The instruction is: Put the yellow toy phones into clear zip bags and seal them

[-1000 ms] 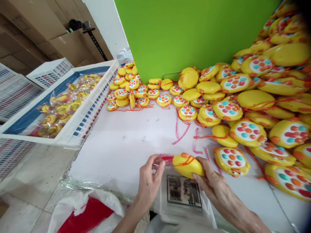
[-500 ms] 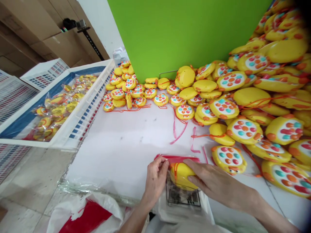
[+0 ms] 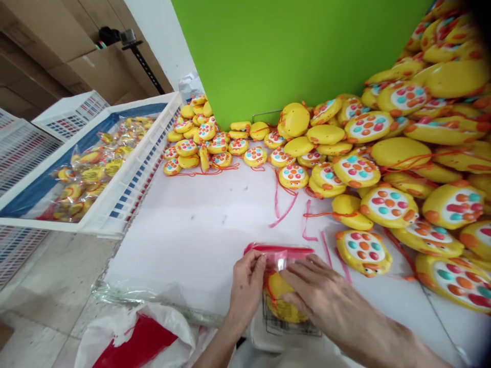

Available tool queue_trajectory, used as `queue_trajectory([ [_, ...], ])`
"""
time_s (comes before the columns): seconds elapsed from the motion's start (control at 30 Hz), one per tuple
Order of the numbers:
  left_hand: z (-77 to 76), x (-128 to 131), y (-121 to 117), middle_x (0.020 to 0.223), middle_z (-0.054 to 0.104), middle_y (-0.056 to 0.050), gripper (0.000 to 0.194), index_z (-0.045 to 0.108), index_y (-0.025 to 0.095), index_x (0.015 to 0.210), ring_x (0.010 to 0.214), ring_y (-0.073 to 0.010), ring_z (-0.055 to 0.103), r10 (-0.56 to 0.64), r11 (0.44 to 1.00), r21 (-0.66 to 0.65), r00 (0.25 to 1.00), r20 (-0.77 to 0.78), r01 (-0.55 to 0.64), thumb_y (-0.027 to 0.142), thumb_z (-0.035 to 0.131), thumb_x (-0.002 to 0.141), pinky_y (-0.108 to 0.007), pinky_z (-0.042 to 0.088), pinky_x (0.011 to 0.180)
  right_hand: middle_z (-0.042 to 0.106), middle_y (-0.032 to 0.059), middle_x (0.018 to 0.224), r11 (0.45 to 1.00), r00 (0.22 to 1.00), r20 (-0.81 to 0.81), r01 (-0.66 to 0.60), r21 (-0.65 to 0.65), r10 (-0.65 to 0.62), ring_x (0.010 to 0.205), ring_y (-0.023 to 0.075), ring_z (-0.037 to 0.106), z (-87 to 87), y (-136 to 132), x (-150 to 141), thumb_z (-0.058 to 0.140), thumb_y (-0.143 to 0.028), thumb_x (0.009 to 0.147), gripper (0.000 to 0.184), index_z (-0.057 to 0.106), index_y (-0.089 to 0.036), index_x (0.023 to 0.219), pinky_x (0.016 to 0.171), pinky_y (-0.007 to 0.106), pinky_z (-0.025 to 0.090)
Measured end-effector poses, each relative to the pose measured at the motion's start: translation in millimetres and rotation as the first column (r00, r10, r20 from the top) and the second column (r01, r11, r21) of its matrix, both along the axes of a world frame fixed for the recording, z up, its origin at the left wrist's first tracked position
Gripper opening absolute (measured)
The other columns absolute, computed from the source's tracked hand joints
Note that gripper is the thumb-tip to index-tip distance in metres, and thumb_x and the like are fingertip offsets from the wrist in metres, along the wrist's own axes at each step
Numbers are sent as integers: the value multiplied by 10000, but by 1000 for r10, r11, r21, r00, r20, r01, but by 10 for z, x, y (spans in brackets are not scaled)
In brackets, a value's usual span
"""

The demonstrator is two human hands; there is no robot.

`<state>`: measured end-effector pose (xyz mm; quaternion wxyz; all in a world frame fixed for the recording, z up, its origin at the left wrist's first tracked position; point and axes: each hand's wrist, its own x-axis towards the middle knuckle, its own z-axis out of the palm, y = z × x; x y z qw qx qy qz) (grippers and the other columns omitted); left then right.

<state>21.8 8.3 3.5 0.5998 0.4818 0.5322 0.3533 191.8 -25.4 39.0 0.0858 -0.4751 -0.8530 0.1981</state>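
Note:
In front of me, a yellow toy [image 3: 282, 301] with an orange cord lies inside a clear plastic bag [image 3: 274, 326] printed with black text. My left hand [image 3: 247, 278] is closed in a pinch at the upper left edge of that bag. Over the toy's upper right side curves my right hand [image 3: 320, 289], its thumb and fingers gripping the toy at the bag's mouth. Below the bag is a whitish stack or support whose details are partly covered. A pink-red strip [image 3: 299, 249] runs just beyond the fingertips.
Yellow animal-shaped toys [image 3: 389, 207] with coloured dots are heaped at the right and back, against a green panel [image 3: 299, 56]. At the left, a white basket [image 3: 97, 221] holds bagged toys. A white sack [image 3: 174, 327] with red material lies below the table's front edge.
The yellow toy has slid down towards me into the bag, my right hand moving with it. My left hand keeps its pinch at the bag's edge.

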Motion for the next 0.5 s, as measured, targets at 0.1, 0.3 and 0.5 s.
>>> queue_trajectory([
  [0.1,16,-3,-24,733,645,-31,259,568,164,773,702,-166,616,11,998,-60,999,33,-9,386,501,889,-270,490,678,667,50,1003,991,984,-176,-22,-131,-1,964,235,616,24,-18,-65,572,-224,880,102,607,-212,975,873,414,508],
  [0.3,40,8,-53,735,609,-18,273,568,164,787,710,-152,584,63,997,-34,998,29,-62,395,481,904,-247,461,668,619,7,817,961,965,-225,70,-268,-133,750,155,597,-123,53,-8,499,-95,891,132,548,-197,821,679,278,495],
  [0.5,24,-24,-38,708,572,-4,273,574,153,774,706,-139,539,24,1000,-13,999,-23,-25,381,491,900,-233,423,667,620,-28,739,972,947,-302,37,-232,-108,674,134,589,-205,145,77,502,-119,894,142,575,-210,812,651,256,462],
])
